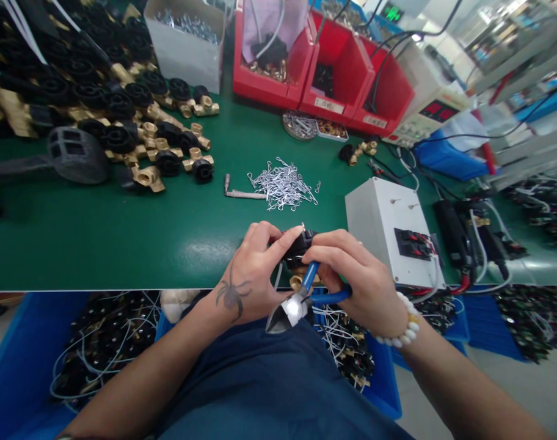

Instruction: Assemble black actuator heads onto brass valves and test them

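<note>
Near the table's front edge, my left hand [253, 263] is closed around a brass valve with a black plastic cap [298, 249]. Its thumb presses on top of the cap, beside a small metal pin end. My right hand [358, 275] steadies the cap's other side with its fingertips while gripping blue-handled pliers [331, 297], whose jaws point down and toward my body. A thin white cable hangs from beneath the valve. Just beyond my hands lies a pile of silvery wire clips [287, 186], with an L-shaped metal tool [246, 195] touching its left side.
Many brass valves with black caps [168, 162] crowd the left, next to a black mallet [77, 156]. Red bins [273, 91] and a white carton [191, 61] stand behind. A grey switch box [383, 232] is close on the right. Blue crates [26, 342] sit below the edge.
</note>
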`<state>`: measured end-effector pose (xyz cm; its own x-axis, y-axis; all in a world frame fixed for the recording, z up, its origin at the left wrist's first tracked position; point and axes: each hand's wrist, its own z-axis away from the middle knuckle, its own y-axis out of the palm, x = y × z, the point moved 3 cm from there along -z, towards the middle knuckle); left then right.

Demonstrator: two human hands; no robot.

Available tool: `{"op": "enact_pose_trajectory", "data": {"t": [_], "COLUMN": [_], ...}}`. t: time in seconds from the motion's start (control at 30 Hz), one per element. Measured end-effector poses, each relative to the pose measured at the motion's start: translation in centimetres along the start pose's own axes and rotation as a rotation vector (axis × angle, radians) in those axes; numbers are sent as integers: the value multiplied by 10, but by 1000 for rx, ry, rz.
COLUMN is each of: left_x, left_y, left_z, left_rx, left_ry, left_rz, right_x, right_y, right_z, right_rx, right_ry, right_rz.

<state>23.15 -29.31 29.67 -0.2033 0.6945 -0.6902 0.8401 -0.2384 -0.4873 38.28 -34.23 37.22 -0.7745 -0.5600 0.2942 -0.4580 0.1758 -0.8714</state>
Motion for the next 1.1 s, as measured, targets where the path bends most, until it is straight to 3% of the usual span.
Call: {"op": "enact_pose_trajectory", "data": {"t": [0.13, 0.2, 0.3, 0.4, 0.5, 0.53, 0.63, 0.67, 0.7, 0.73, 0.83, 0.87, 0.9, 1.0, 1.03, 1.07, 1.1], "left_x": [-1, -2, -3, -2, -1, 0, 2, 2, 3, 3, 4, 4, 4, 2, 1, 1, 0], "left_y": [-3, -4, -3, -2, -1, -1, -1, -1, -1, -1, 0, 0, 0, -1, -1, -1, -1], "left_z": [-1, 0, 3, 5, 6, 6, 7, 7, 7, 8, 8, 8, 8, 7, 7, 7, 7], "left_rx": [94, 101, 20, -62, -86, -87, -80, -80, -78, -74, -61, -59, -58, -64, -65, -67, -68], "left_ry": [-52, -70, -110, -166, -210, -224, -257, -262, -267, -273, -286, -288, -289, -292, -297, -301, -307], "left_rz": [90, 90, 142, 246, 301, 309, 323, 331, 340, 353, 390, 397, 398, 381, 376, 376, 377], "right_x": [-4, -5, -11, -21, -28, -29, -27, -26, -25, -24, -22, -21, -21, -23, -23, -23, -23], "right_y": [0, -3, -17, -37, -44, -42, -33, -33, -35, -40, -51, -51, -47, -32, -31, -33, -37], "right_z": [-1, -2, 0, 11, 27, 29, 32, 32, 32, 32, 35, 35, 33, 27, 26, 26, 27], "right_rx": [18, 38, -3, -223, -415, -363, 22, 97, 86, -16, -482, -543, -494, -27, 66, 50, -60], "right_ry": [-242, -279, -27, 362, 528, 525, 445, 426, 432, 465, 544, 531, 505, 427, 422, 435, 473], "right_rz": [71, 118, 117, 38, 1, 17, 93, 111, 119, 118, 58, 50, 61, 148, 159, 161, 155]}}
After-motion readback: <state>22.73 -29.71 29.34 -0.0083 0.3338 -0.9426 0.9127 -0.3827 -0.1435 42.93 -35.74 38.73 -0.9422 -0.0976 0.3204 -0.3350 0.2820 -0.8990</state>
